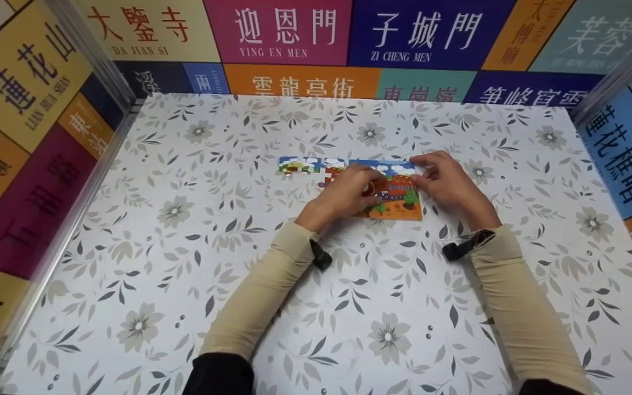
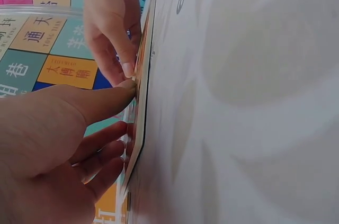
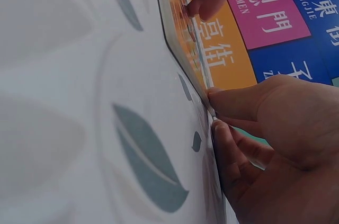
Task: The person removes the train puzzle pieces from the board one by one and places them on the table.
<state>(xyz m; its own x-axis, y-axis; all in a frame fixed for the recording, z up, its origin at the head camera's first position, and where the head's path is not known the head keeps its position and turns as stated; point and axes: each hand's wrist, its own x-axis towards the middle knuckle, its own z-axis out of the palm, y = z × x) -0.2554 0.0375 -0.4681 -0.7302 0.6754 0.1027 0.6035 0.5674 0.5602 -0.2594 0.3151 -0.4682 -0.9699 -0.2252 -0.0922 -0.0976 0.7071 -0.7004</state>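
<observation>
A colourful jigsaw puzzle (image 1: 395, 211) lies flat on the table, its picture showing clouds, blue sky and orange ground. My left hand (image 1: 351, 189) rests over its left part and hides some of the picture. In the left wrist view, the left thumb (image 2: 114, 99) is extended with its tip on the puzzle's surface, the fingers touching farther along. My right hand (image 1: 447, 181) is at the puzzle's right edge, index fingertip by the upper right corner, thumb lower down. The right wrist view shows the right thumb (image 3: 238, 102) against the edge.
Joined puzzle pieces with an uneven outline (image 1: 298, 164) lie to the left of the main picture. The table (image 1: 184, 274) has a white cover with grey leaves and flowers. Panels with large characters (image 1: 283, 33) stand along the back and sides.
</observation>
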